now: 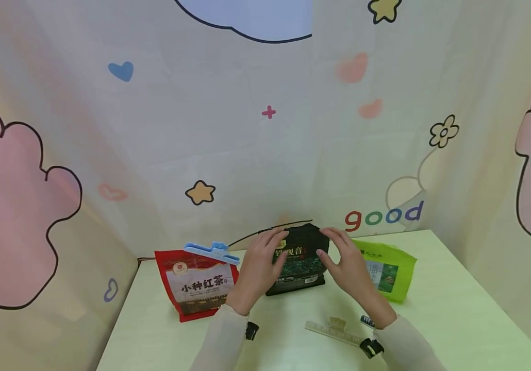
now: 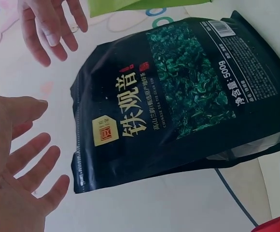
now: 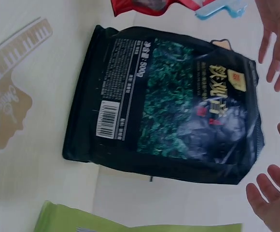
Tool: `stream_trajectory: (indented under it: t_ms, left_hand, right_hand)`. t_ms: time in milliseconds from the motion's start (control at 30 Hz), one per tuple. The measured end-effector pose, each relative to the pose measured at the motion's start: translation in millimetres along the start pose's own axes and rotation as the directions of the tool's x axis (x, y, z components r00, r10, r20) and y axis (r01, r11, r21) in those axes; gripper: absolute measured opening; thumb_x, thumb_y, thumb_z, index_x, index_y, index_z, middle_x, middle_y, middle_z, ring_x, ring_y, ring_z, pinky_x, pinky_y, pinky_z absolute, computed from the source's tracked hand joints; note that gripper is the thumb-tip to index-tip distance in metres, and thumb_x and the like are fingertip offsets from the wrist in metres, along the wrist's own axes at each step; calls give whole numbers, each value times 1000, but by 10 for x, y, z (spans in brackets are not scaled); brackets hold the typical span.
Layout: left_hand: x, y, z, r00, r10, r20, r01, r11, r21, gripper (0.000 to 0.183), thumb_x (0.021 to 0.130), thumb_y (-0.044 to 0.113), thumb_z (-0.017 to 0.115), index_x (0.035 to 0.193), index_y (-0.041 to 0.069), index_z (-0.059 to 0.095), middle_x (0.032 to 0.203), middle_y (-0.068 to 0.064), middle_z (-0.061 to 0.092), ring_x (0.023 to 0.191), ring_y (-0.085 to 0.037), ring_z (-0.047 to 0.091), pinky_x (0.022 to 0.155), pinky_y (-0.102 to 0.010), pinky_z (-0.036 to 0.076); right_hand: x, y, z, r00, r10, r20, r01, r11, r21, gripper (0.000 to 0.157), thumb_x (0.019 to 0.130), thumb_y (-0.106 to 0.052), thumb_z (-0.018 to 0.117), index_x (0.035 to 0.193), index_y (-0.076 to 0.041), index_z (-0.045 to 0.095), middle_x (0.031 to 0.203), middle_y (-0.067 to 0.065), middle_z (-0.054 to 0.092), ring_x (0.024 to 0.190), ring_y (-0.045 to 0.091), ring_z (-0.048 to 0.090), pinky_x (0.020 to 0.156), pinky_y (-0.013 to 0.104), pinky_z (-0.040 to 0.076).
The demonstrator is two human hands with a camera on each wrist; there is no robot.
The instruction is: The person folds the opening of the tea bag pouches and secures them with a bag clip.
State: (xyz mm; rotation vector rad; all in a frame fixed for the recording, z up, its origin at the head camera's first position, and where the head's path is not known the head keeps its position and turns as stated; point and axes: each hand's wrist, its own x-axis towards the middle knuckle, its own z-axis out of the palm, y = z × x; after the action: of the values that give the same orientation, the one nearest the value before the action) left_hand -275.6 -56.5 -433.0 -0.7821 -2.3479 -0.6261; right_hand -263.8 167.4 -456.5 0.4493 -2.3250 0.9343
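Observation:
A black bag of tea (image 1: pixel 300 260) with gold lettering stands upright near the back of the table. On its left side is my left hand (image 1: pixel 262 263), fingers spread and bent toward the bag's top. My right hand (image 1: pixel 346 260) is at the opposite side in a like pose. In the left wrist view, a gap separates my left hand (image 2: pixel 19 169) from the bag's zip edge (image 2: pixel 77 145). The right wrist view likewise has my right hand (image 3: pixel 275 198) apart from the bag (image 3: pixel 169 106). Neither hand holds anything.
To the left stands a red tea bag (image 1: pixel 202 288) with a light blue clip (image 1: pixel 212 252) across its top. A green bag (image 1: pixel 397 270) is at the right. In front lie a beige ruler-shaped clip (image 1: pixel 332 331) and a dark striped piece (image 1: pixel 366 321), partly behind the right forearm.

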Motion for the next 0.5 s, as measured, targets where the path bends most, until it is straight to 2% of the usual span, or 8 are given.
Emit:
stream_trajectory:
  t_ms: [233, 400, 500]
  left_hand:
    - [193, -57, 90, 999, 9, 51, -11, 999, 47, 48, 90, 19, 72, 136, 16, 57, 135, -4, 60, 124, -23, 57, 108, -43, 43]
    - [289, -84, 127, 991, -28, 133, 9, 990, 142, 52, 91, 24, 72, 140, 20, 54, 138, 0, 59, 127, -22, 55, 111, -42, 40]
    - [332, -80, 135, 984, -41, 175, 8, 982, 187, 54, 90, 27, 73, 140, 21, 53, 138, 0, 59, 128, -21, 55, 111, -43, 40]
  right_hand:
    - [112, 145, 117, 996, 85, 38, -85, 996, 7, 55, 94, -18, 67, 144, -10, 45, 143, 19, 46, 129, 40, 49, 102, 59, 43]
    - [163, 208, 185, 987, 124, 101, -127, 992, 22, 60, 97, -19, 63, 150, -11, 36, 146, 21, 42, 125, 40, 50, 98, 59, 44]
    - [181, 228, 218, 985, 135, 107, -139, 990, 32, 59, 98, -17, 61, 150, -8, 35, 143, 23, 45, 124, 42, 50, 97, 59, 45]
